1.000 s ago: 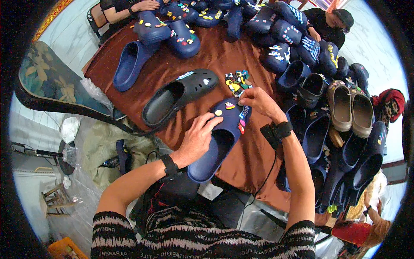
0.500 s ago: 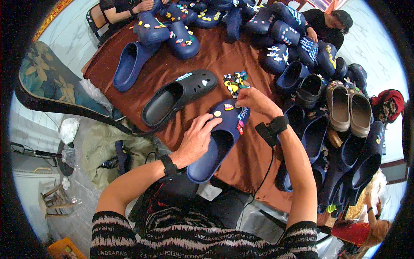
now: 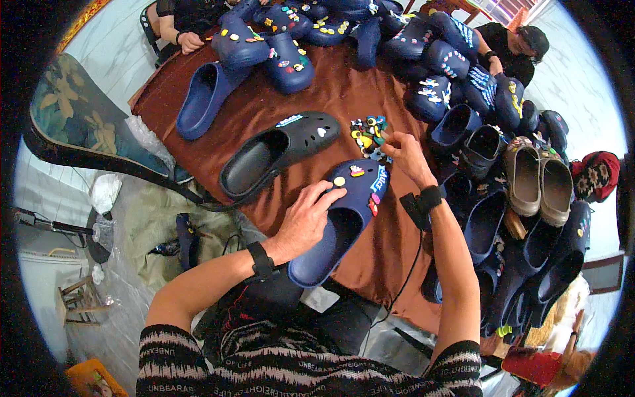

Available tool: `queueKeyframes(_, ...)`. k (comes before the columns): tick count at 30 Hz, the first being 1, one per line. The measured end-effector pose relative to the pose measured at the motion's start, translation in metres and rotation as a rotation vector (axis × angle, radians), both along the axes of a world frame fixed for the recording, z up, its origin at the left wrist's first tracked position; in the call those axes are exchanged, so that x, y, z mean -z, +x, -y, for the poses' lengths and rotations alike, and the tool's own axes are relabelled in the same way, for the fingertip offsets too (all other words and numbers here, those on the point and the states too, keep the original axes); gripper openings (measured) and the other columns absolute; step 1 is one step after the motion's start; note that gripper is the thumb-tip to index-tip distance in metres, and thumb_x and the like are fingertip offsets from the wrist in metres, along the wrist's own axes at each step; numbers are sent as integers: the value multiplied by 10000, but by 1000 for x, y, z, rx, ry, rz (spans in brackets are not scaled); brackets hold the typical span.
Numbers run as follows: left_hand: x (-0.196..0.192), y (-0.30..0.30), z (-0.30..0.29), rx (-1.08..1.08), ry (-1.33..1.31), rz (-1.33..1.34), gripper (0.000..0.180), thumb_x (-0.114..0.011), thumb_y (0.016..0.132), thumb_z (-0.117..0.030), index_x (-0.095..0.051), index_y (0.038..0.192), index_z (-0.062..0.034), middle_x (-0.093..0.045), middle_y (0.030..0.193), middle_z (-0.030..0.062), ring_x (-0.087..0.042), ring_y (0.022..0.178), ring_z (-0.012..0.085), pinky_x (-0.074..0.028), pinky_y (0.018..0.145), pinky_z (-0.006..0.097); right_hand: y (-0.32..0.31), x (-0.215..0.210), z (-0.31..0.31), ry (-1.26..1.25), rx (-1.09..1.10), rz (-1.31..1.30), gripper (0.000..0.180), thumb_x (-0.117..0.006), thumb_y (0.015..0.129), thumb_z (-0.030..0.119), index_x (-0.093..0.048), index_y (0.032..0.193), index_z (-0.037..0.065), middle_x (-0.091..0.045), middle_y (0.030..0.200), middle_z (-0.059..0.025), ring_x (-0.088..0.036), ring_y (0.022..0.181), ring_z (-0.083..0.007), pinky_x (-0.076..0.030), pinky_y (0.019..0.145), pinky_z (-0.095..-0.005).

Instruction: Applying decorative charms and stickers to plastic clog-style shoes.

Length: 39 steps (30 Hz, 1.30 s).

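Observation:
A navy clog [image 3: 356,197] lies toe away from me at the table's near edge. Several small charms sit on its upper: a round pale one, a colourful one, a blue-and-white lettered strip and a pink-red one. My left hand [image 3: 301,225] grips the clog, fingers over its upper beside the round charm. Just beyond the toe is a small pile of loose shoe charms [image 3: 362,134], yellow, black and teal. My right hand [image 3: 410,159] is at that pile's right edge, fingers pinched together; what they hold, if anything, is hidden. A black clog [image 3: 301,139] rests left of the pile.
Navy clogs with charms [image 3: 291,69] crowd the far side, and more are heaped at right with a taupe pair [image 3: 524,180]. A brown cloth [image 3: 390,245] covers the table. Two people sit across it. A chair [image 3: 86,126] stands at left. A cable hangs from my right wrist.
My right hand has left the clog's toe and moved right and away to the charm pile. My left hand keeps its grip on the clog. The view has shifted slightly.

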<state>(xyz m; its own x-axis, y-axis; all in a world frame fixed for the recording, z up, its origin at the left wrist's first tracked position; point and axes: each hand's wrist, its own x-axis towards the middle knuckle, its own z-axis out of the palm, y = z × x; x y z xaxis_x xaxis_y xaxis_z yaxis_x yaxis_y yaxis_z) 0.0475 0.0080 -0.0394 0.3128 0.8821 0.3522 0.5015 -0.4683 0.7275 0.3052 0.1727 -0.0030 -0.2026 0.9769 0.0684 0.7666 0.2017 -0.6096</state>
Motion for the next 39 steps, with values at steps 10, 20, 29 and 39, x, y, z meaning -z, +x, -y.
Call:
queueKeyframes(10,0,-1,-1,1,-5,3,546,-531,820,79,-528,1338,-93,-456,1355,163,-457,1275,396,-410,1083,467,-7,31,-58,-10,36,113,348,-716,824,321,-720,1018,33,-727,971,-202,-700,944,-364,-527,840,-444)
queueKeyframes(20,0,0,-1,-8,6,1,550,-542,808,78,-534,1330,-96,-461,1349,164,-464,1269,393,-414,1080,462,20,37,-66,-257,32,-236,257,-613,974,236,-706,1046,7,-664,836,-3,-583,682,-94,-487,652,-265)
queueKeyframes(29,0,1,-1,4,22,11,549,-531,816,79,-530,1337,-94,-461,1352,175,-470,1256,403,-413,1074,482,35,17,-37,-460,62,-608,250,-584,994,254,-658,1167,89,-667,925,46,-578,772,-50,-456,708,-220)
queueKeyframes(39,-2,1,0,-11,26,-2,522,-523,834,79,-530,1329,-86,-473,1332,167,-477,1250,393,-427,1063,473,6,-23,6,-381,-232,-410,152,-637,959,195,-664,1002,52,-693,884,8,-596,768,-81,-480,698,-247)
